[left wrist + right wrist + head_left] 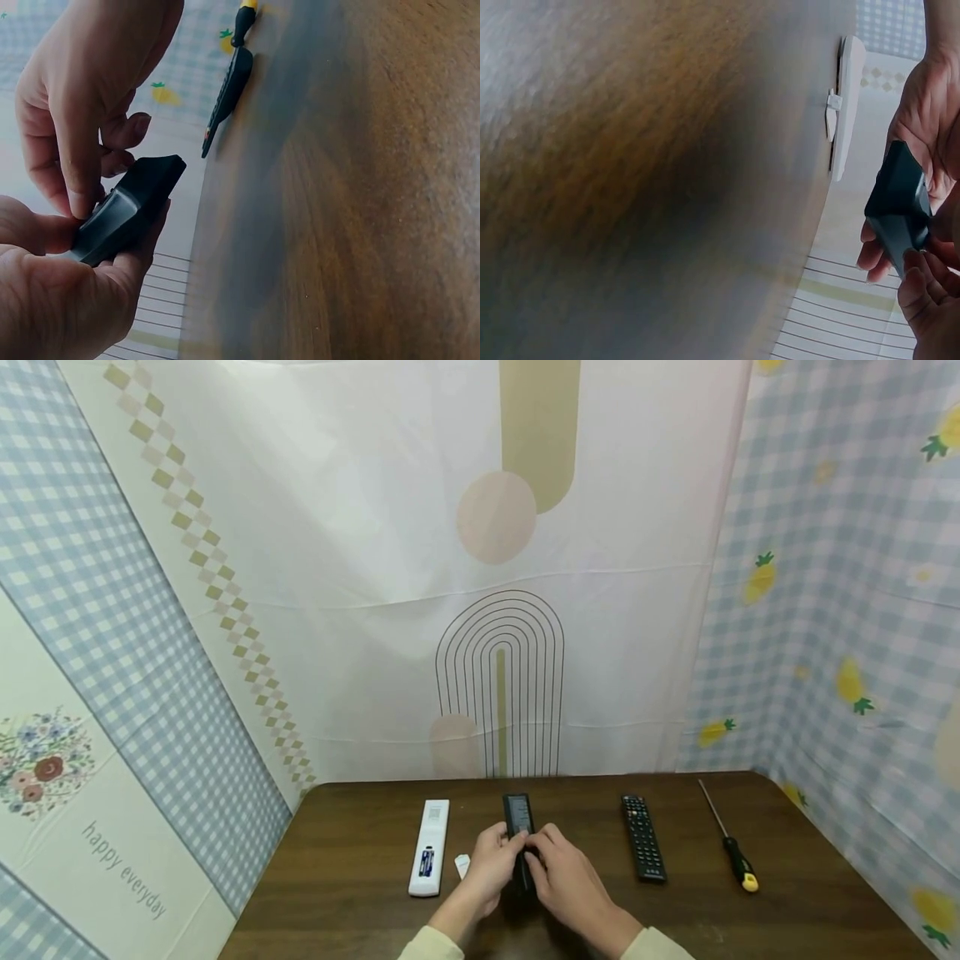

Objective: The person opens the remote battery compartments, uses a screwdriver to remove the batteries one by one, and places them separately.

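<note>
Over the middle of the table, a black remote control point(517, 812) is held with its labelled back face up. My left hand point(489, 867) grips it from the left side, thumb on top; in the left wrist view its fingers point(139, 262) wrap under the black casing. From the right, my right hand point(567, 878) has thumb and index finger bent against the remote's edge, close to the left thumb. The right wrist view shows those right fingertips point(915, 289) at the remote's lower end point(900, 195). What lies between the fingertips is hidden.
Left of the hands lies a white remote point(430, 847), its battery compartment exposed with blue batteries point(427, 862). A small white cover point(462, 865) is beside it. On the right are another black remote point(642, 839) and a screwdriver point(735, 852). A patterned cloth point(375, 610) hangs behind the table.
</note>
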Demonstrator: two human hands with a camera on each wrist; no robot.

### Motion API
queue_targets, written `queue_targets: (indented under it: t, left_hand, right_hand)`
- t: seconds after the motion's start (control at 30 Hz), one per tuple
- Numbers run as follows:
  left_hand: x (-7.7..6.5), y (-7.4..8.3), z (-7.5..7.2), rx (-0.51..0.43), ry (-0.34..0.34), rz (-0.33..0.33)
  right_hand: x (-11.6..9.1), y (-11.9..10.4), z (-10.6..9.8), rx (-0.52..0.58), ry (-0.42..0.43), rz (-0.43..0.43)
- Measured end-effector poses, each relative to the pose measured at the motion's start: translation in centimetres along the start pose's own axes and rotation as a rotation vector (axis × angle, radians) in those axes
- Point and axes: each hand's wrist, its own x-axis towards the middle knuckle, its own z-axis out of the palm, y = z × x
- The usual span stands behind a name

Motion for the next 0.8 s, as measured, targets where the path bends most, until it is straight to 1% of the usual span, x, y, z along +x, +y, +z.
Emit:
queue_targets:
  t: [0.07,0.17,0.4,0.5,0.63,0.8]
  left_hand:
    - [-0.1,0.1,0.1,0.002,0.000,-0.002]
    - [-0.2,0.2,0.4,-0.005,0.002,-0.002]
    - [0.0,0.0,0.6,-0.032,0.009,0.017]
    - [0.1,0.0,0.5,-0.041,0.015,0.019]
    - [0.1,0.4,0.5,-0.063,0.021,0.017]
    - [0.3,1.0,0.3,-0.106,0.028,0.012]
  right_hand:
    - [0.0,-0.1,0.0,-0.006,0.026,-0.013]
    - [0.2,-0.2,-0.1,0.009,0.037,-0.010]
    - [0.9,-0.2,-0.4,0.053,-0.055,0.062]
    - [1.0,-0.1,-0.2,0.061,-0.062,0.075]
    - [0.9,-0.1,0.1,0.077,-0.023,0.057]
    - [0.8,0.0,0.2,0.098,0.067,-0.015]
